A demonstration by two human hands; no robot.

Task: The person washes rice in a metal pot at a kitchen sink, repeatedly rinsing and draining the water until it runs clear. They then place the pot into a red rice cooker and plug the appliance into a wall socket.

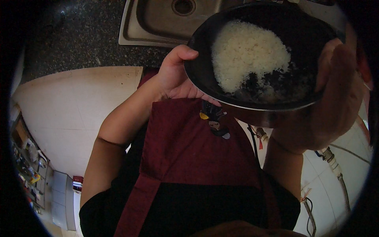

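Note:
I hold a dark-coated round pot (302,35) with a pale metal rim, its mouth turned toward me. White rice grains (250,53) are massed on the left side of its inside, with stray grains and a pale smear trailing toward the lower right. My left hand (183,72) grips the left side, thumb over the rim and fingers underneath. On the opposite side my right hand (337,89) clasps the rim; it is in shadow and blurred, and some of its fingers are hard to make out. A maroon apron (201,148) with a small figure on it lies just below the pot.
A stainless steel sink (130,32) with a round drain (183,6) is set in a speckled dark countertop (86,44) beyond the pot. Pipes and hoses (333,166) run along the tiled area at right. Cluttered shelves (32,174) stand at far left.

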